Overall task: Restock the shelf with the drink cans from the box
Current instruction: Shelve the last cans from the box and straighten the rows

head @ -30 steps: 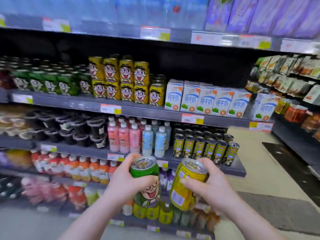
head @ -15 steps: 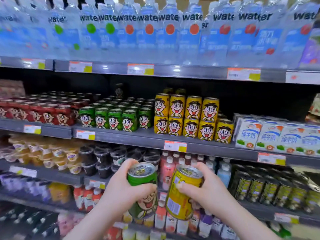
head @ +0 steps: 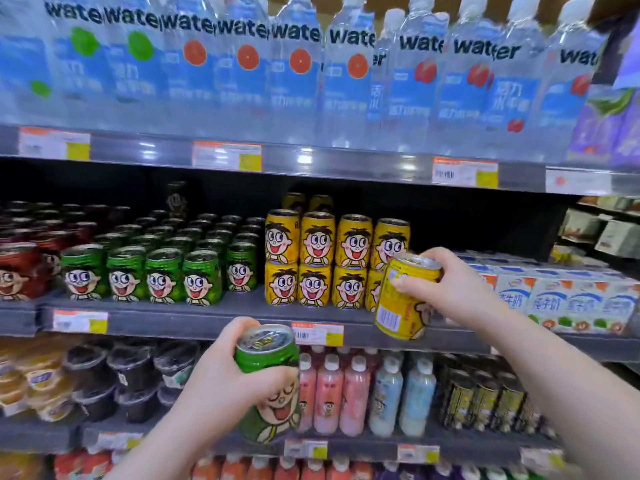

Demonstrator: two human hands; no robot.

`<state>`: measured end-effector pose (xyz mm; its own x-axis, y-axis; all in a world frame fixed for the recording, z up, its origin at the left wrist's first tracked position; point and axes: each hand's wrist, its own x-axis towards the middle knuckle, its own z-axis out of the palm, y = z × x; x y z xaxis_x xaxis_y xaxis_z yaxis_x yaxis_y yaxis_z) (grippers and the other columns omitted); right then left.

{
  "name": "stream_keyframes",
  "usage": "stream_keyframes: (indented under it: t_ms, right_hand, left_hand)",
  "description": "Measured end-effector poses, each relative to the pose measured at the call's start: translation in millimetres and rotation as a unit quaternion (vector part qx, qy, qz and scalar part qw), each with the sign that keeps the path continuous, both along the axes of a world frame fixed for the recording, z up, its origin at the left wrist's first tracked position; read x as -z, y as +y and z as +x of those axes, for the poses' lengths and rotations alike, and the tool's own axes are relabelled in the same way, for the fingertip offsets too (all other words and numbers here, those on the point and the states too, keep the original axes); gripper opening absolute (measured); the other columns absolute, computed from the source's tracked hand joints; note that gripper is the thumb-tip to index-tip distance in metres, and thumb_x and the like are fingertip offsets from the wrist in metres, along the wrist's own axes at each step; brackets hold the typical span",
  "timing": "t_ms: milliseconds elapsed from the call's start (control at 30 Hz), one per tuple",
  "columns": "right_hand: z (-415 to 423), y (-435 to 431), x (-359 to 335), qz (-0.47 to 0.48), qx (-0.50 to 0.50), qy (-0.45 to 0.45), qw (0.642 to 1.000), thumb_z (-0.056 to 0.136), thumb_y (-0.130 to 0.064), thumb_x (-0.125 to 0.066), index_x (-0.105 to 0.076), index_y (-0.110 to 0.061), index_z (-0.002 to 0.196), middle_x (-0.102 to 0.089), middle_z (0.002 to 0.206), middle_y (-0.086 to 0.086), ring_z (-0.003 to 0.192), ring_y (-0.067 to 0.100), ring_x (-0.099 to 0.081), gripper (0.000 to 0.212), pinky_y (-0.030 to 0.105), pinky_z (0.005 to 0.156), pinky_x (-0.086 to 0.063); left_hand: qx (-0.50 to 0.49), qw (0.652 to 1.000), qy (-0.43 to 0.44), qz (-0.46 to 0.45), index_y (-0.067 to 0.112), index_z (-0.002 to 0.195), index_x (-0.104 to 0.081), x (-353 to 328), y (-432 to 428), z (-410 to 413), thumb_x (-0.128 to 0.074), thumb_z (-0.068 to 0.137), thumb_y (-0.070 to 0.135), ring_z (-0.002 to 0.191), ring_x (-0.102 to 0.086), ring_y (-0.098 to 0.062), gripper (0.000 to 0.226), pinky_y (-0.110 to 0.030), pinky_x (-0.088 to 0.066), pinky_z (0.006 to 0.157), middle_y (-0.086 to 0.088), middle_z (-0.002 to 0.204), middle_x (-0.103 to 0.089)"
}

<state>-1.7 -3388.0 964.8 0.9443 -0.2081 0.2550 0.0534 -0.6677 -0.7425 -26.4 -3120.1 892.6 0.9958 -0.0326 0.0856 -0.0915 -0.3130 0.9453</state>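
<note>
Fingers (head: 410, 285) of right hand (head: 460, 285): wrapped around upper part of yellow can (head: 401, 306), thumb pressed on its near face; can tilted, held at right end of stacked yellow cans (head: 332, 258), against or just in front of them, which one cannot tell. Fingers of left hand (head: 221, 372): curled tight around green can (head: 268, 382), thumb across its front; can upright-tilted, held low, in front of lower shelf, apart from any shelf surface. Middle shelf (head: 207, 320): green cans (head: 156, 275) in rows at left of yellow stack; red cans (head: 20, 268) far left; milk cartons (head: 568, 296) right. Upper shelf: water bottles (head: 298, 74). Lower shelf: pink bottles (head: 329, 393), pale blue bottles (head: 401, 396), dark cups (head: 131, 379).
</note>
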Motion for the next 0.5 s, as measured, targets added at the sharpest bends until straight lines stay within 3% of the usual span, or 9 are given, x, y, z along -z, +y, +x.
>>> stream_keyframes:
  t_ms: [167, 233, 367, 500]
  right_hand:
    - [43.7, -50.8, -16.5, -0.015, 0.046, -0.014, 0.999, 0.069, -0.043, -0.075, -0.048, -0.023, 0.107, -0.061, 0.091, -0.003, 0.081, 0.019, -0.065, 0.051, 0.036, 0.076, -0.054]
    - [58.1, -67.8, -20.3, -0.018, 0.045, -0.012, 0.999, 0.071, -0.041, -0.075, -0.047, -0.021, 0.112, -0.060, 0.089, -0.004, 0.080, 0.016, -0.063, 0.054, 0.032, 0.070, -0.052]
    - [83.6, -93.8, -20.2, -0.039, 0.036, -0.016, 0.998, 0.073, -0.037, -0.075, -0.046, -0.015, 0.126, -0.057, 0.098, -0.001, 0.082, 0.014, -0.058, 0.064, 0.027, 0.069, -0.044]
    - [104.2, -110.5, -15.8, -0.034, 0.023, -0.029, 0.999, 0.072, -0.034, -0.077, -0.048, -0.019, 0.116, -0.057, 0.095, -0.001, 0.072, 0.003, -0.054, 0.055, 0.026, 0.066, -0.046]
  left_hand:
    - [0.025, 0.999, -0.037, 0.002, 0.034, 0.087, -0.053, -13.1, -42.4, 40.0, -0.085, 0.061, 0.022, 0.076, -0.064, -0.004, 0.042, -0.023, -0.048, 0.060, 0.009, 0.081, -0.067]
    - [0.037, 0.999, -0.039, -0.007, 0.033, 0.091, -0.052, -14.9, -65.5, 55.3, -0.082, 0.065, 0.019, 0.076, -0.062, -0.002, 0.043, -0.020, -0.047, 0.058, 0.011, 0.085, -0.064]
    - [0.045, 0.998, -0.039, -0.010, 0.037, 0.088, -0.048, -14.9, -108.6, 81.0, -0.077, 0.042, 0.040, 0.079, -0.061, 0.000, 0.054, -0.019, -0.050, 0.062, 0.014, 0.088, -0.063]
    - [0.049, 0.998, -0.044, 0.018, 0.039, 0.091, -0.047, -12.4, -138.4, 99.7, -0.070, 0.038, 0.049, 0.085, -0.061, -0.001, 0.058, -0.026, -0.053, 0.074, 0.017, 0.093, -0.062]
